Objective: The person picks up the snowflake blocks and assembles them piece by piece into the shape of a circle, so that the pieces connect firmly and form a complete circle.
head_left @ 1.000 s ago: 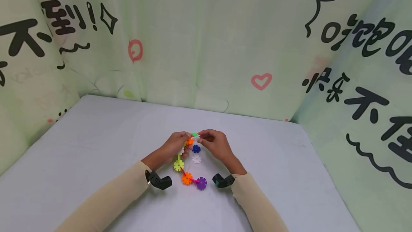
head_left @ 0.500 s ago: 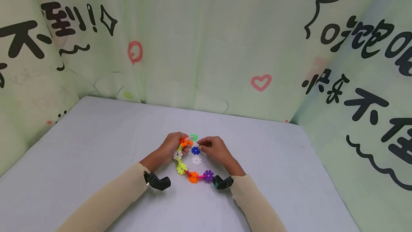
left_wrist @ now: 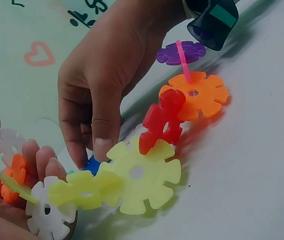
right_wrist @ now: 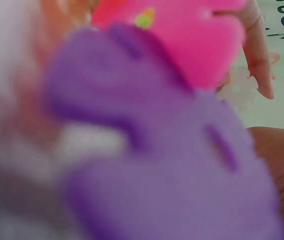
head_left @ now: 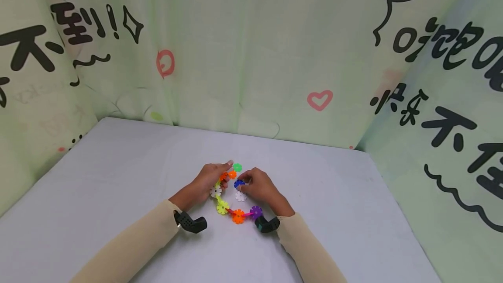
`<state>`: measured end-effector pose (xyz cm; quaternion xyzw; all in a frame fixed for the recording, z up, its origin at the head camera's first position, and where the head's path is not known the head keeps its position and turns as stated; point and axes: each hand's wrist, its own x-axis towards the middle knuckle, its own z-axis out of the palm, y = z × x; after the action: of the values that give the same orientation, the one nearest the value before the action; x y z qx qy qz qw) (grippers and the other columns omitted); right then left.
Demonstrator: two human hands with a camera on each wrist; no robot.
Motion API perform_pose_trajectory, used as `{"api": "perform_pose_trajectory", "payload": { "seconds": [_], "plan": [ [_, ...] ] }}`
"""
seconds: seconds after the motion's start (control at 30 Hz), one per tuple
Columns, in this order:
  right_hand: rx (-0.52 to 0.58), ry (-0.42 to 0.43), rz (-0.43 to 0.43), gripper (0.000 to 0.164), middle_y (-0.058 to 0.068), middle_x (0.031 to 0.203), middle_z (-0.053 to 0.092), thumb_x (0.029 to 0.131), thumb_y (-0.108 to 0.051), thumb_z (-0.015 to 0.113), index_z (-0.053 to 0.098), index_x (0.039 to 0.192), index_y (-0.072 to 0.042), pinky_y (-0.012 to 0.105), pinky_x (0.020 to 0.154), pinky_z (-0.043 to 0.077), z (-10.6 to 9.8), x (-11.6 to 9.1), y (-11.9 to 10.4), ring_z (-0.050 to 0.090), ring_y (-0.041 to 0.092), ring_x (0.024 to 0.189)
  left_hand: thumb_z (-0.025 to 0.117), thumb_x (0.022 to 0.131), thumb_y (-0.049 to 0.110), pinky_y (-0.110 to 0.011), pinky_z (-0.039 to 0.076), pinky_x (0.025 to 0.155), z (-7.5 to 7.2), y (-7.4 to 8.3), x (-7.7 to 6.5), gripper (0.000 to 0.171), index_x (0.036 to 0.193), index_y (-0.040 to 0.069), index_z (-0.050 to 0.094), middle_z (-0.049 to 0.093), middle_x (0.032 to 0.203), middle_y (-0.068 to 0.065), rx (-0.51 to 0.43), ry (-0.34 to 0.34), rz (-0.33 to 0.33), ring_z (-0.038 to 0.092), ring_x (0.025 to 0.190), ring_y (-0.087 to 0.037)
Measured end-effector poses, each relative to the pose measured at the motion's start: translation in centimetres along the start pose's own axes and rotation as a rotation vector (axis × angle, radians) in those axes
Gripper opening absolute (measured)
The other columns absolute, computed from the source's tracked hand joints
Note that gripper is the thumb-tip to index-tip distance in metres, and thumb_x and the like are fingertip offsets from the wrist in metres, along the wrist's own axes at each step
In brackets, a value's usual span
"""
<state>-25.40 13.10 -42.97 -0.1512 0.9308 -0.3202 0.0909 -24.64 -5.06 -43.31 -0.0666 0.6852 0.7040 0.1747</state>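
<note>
My left hand (head_left: 204,180) holds a chain of slotted snowflake discs, with its fingers curled about the upper links. From that hand the chain curves down through a white disc (left_wrist: 49,210), a yellow disc (left_wrist: 138,172), a red disc (left_wrist: 164,120) and an orange disc (head_left: 238,216). A pink link joins the orange one to the purple disc (head_left: 256,212) near my right wrist. Thumb and forefinger of my right hand (head_left: 261,189) pinch a blue disc (left_wrist: 91,165), partly hidden by them. Beyond the left fingertips shows a green disc (head_left: 237,167).
A loose white disc (head_left: 240,196) lies on the white table (head_left: 334,195) between the hands, just below the blue one. Patterned curtains (head_left: 275,56) close off the back and both sides. The purple disc fills much of the right wrist view, blurred.
My right hand has left the green disc at the chain's far end, come down towards me and taken hold of the blue disc. The chain's purple end has swung right and slightly away.
</note>
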Motion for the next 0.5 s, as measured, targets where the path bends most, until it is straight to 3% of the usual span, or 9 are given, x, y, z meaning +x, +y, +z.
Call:
{"api": "perform_pose_trajectory", "payload": {
  "seconds": [0.1,0.23,0.37,0.5],
  "plan": [
    [0.016,0.001,-0.013,0.023,0.002,0.092,0.058,0.084,-0.014,0.078,0.069,0.103,-0.007,0.029,0.070,0.048,0.0,-0.3,0.0,0.051,0.019,0.079,0.060,0.094,0.047,-0.025,0.047,0.057,0.0,-0.2,-0.1,0.050,0.104,-0.003,0.062,0.054,0.073,-0.005,-0.010,-0.016,0.009,0.051,0.059,-0.017],
    [0.049,-0.011,-0.031,0.022,0.001,0.084,0.059,0.085,-0.013,0.077,0.065,0.103,-0.007,0.028,0.066,0.048,-0.1,-0.5,0.2,0.052,0.017,0.073,0.060,0.095,0.043,-0.024,0.048,0.056,0.1,-0.6,0.1,0.047,0.098,-0.003,0.061,0.054,0.073,-0.005,-0.033,-0.030,0.001,0.052,0.058,-0.016],
    [0.055,-0.014,-0.047,0.019,0.001,0.076,0.057,0.088,-0.013,0.073,0.067,0.105,-0.008,0.027,0.060,0.044,-0.5,-0.7,0.6,0.050,0.017,0.067,0.058,0.097,0.041,-0.024,0.048,0.056,0.2,-0.6,0.2,0.045,0.102,-0.003,0.061,0.054,0.073,-0.005,-0.030,-0.035,-0.008,0.051,0.057,-0.016],
    [0.054,0.013,-0.057,0.022,-0.001,0.083,0.063,0.091,-0.015,0.069,0.070,0.112,-0.011,0.027,0.063,0.047,-0.9,-0.7,1.1,0.053,0.016,0.071,0.055,0.099,0.040,-0.025,0.047,0.056,0.3,-0.4,0.2,0.044,0.112,-0.002,0.058,0.053,0.071,-0.005,-0.027,-0.046,-0.008,0.050,0.056,-0.016]
  ]
}}
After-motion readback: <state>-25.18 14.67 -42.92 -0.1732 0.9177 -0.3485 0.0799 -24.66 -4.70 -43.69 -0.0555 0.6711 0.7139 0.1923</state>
